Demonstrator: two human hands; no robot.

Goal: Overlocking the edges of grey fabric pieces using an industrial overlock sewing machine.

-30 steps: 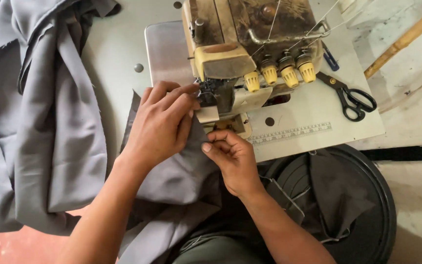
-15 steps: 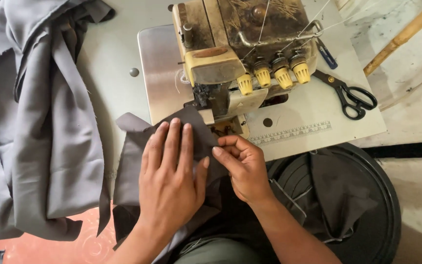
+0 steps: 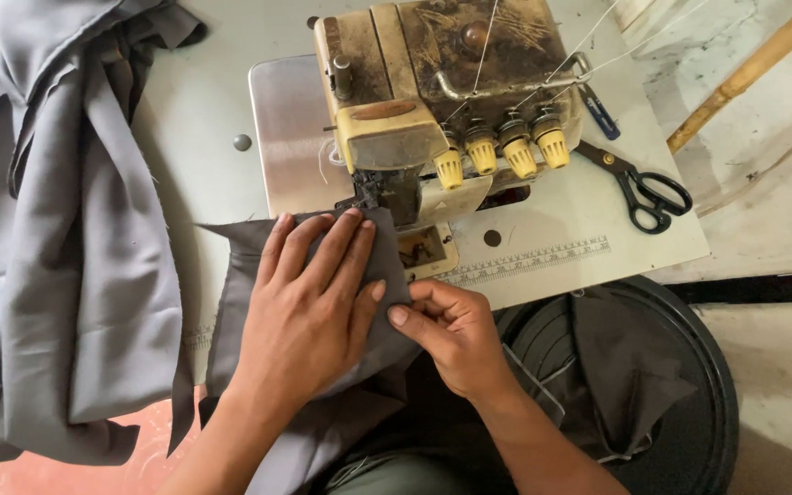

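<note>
A: Our fingers first: the left hand has its fingers spread and pressed flat on the dark grey cloth piece, gripping nothing. The right hand pinches that cloth's edge between thumb and fingers.

B: And where do we have the cloth?

A: It lies on the pale surface in front of us, its far corner just at the foot of the worn cream-and-brown overlock sewing machine; the near part hangs off the edge towards our lap.

B: What do we see around it?

A: Four yellow tension knobs run along the machine's front, with thin threads rising from them. To the right, black-handled scissors lie on the surface, well apart from our hands. A printed ruler strip runs along the near edge. On the left, a big heap of lighter grey fabric spills over the side. Below right stands a round black tub holding more dark cloth.
</note>
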